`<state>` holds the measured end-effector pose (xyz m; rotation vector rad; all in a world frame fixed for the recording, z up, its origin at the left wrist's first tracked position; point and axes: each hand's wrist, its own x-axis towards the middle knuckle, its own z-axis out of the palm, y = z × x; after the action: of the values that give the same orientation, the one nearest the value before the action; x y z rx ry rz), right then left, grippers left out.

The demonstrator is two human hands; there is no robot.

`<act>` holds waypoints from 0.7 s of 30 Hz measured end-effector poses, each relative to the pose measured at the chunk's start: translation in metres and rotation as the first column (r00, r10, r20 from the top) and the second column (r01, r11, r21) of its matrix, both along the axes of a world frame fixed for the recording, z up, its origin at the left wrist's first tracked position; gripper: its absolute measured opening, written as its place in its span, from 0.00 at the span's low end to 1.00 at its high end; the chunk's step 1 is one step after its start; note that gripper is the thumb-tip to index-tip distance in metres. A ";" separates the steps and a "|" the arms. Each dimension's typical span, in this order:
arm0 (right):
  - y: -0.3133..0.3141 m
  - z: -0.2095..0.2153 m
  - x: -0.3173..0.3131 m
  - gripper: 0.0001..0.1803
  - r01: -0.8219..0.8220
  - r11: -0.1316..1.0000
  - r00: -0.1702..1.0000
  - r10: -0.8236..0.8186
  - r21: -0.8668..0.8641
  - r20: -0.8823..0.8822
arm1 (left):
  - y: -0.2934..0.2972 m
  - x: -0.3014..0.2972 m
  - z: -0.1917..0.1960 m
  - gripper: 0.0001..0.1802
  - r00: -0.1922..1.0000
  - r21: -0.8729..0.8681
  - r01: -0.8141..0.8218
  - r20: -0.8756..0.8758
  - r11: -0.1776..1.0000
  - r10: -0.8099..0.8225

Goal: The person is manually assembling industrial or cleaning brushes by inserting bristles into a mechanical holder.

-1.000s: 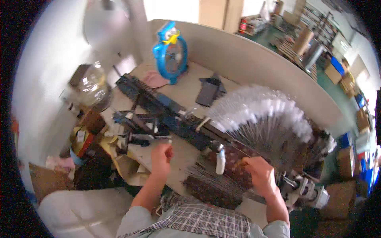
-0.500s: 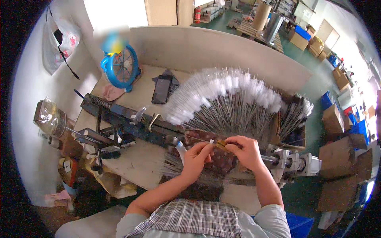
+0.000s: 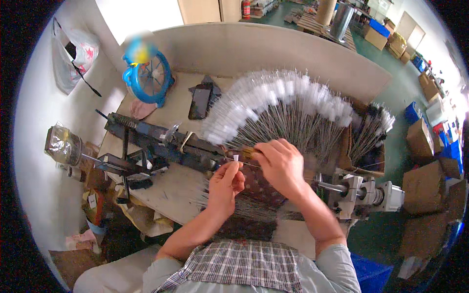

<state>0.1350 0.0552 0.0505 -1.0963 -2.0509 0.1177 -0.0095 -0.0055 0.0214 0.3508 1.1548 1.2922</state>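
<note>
Leftmost, one blue fan (image 3: 146,78) far back, one dark phone (image 3: 200,101) right of it, one long dark machine rail (image 3: 161,141) running left to right across the bench (image 3: 166,185). Then left hand (image 3: 225,183), fingers narrowed to a pinch on one small white tag (image 3: 236,158), just left of and touching one thin wire (image 3: 244,163) lying left to right. Right hand (image 3: 279,166) closed around that wire's brown end (image 3: 250,154), nearer the fanned white-tipped wires (image 3: 288,105), too many to count.

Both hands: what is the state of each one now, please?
Left hand: closed, pinching a small white tip.
Right hand: closed on a thin wire brush stem.
</note>
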 end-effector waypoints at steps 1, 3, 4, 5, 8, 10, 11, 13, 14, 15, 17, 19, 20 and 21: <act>0.002 -0.006 -0.006 0.06 0.006 1.000 1.000 -0.006 0.002 0.002 | 0.001 0.000 0.001 0.10 1.000 -0.025 0.004 0.026 1.000 -0.003; 0.005 -0.013 -0.016 0.07 -0.108 0.989 0.992 0.114 -0.101 0.059 | 0.002 -0.001 -0.002 0.10 1.000 -0.011 0.021 0.014 1.000 -0.021; 0.002 -0.012 -0.018 0.08 -0.109 0.985 0.994 0.111 -0.133 0.014 | 0.001 -0.003 -0.004 0.11 0.999 0.001 0.032 0.000 0.999 -0.032; 0.002 -0.008 -0.018 0.08 -0.115 0.984 0.993 0.119 -0.137 0.023 | 0.002 -0.005 -0.004 0.11 1.000 -0.001 0.025 0.009 1.000 -0.025; 0.000 0.002 -0.012 0.10 -0.099 0.902 0.995 0.098 -0.420 -0.024 | 0.000 -0.007 -0.004 0.14 0.989 0.020 0.138 -0.057 0.990 -0.137; 0.001 0.003 -0.013 0.11 -0.089 0.874 0.996 0.074 -0.477 -0.050 | 0.002 -0.006 -0.001 0.19 0.978 0.019 0.207 -0.001 0.978 -0.207; 0.000 0.004 -0.013 0.11 -0.099 0.839 0.994 0.058 -0.536 -0.092 | 0.002 -0.006 0.001 0.19 0.975 0.034 0.222 0.009 0.975 -0.222; -0.004 0.005 -0.018 0.11 -0.092 0.838 0.993 0.039 -0.537 -0.109 | 0.006 -0.010 0.001 0.22 0.970 0.044 0.129 0.201 0.991 -0.135; -0.005 0.005 -0.017 0.11 -0.051 0.889 0.999 0.037 -0.454 -0.039 | 0.008 -0.008 -0.003 0.22 0.968 0.059 0.137 0.205 0.989 -0.146; -0.010 0.005 -0.019 0.11 -0.025 0.928 0.999 0.038 -0.371 0.028 | 0.006 -0.006 -0.009 0.22 0.958 0.056 0.064 0.276 0.996 -0.076; -0.018 0.005 -0.026 0.12 -0.005 0.961 0.998 0.024 -0.278 0.065 | 0.006 -0.004 -0.012 0.21 0.939 0.050 -0.015 0.344 0.999 -0.003; -0.024 0.001 -0.032 0.14 0.016 0.981 0.995 0.003 -0.191 0.095 | 0.002 -0.001 -0.008 0.19 0.934 0.034 -0.026 0.357 0.999 0.012; -0.024 -0.004 -0.035 0.15 0.035 0.988 0.994 -0.019 -0.148 0.112 | 0.000 -0.001 -0.005 0.16 0.927 0.052 -0.049 0.374 0.997 0.026; -0.022 -0.007 -0.037 0.17 0.048 0.994 0.991 -0.035 -0.099 0.128 | 0.001 0.000 -0.008 0.16 0.928 0.056 -0.058 0.372 0.997 0.033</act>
<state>0.0984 0.0330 0.0436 -1.2368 -2.1523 0.1363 -0.0094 -0.0046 0.0134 0.1186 0.8044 1.3703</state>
